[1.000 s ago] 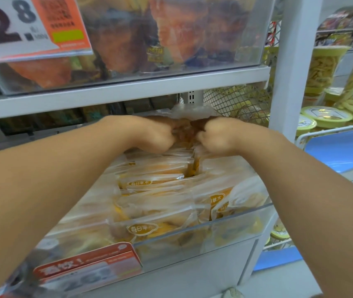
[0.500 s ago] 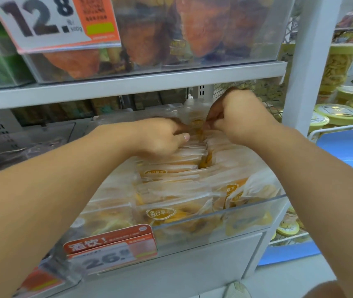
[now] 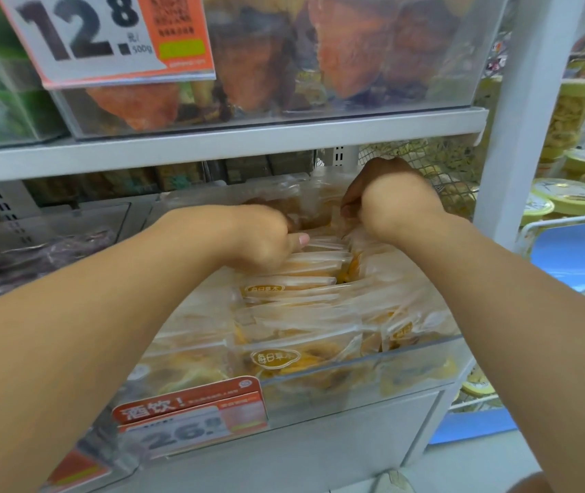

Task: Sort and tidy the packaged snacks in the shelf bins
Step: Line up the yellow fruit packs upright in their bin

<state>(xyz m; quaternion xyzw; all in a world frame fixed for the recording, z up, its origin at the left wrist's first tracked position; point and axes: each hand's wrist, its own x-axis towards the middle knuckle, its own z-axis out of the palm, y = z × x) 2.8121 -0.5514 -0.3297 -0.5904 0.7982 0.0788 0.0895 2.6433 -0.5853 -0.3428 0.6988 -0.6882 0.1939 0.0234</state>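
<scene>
Head view: both bare forearms reach into a clear plastic bin (image 3: 422,354) on the lower shelf, packed with clear snack packets (image 3: 294,279) of yellow-orange pieces standing in rows. The left hand (image 3: 266,240) lies knuckles-up on the packets near the back of the bin, fingers curled down among their top edges, thumb tip showing at its right side; it seems to grip packet tops, though the exact hold is hidden under the hand. The right hand (image 3: 390,193) is just beside it, a little farther back and higher, fingers curled and pinching the crinkled top of a rear packet (image 3: 319,204) between the two hands. Below the left forearm, on the bin's front, is a red price label (image 3: 191,414). Above both hands runs a white shelf edge (image 3: 212,144) carrying another clear bin of orange-brown packs (image 3: 337,51) with a large price card (image 3: 106,37). To the right of the right arm stands a white upright post (image 3: 518,137); beyond it are yellow-lidded tubs (image 3: 572,197).
</scene>
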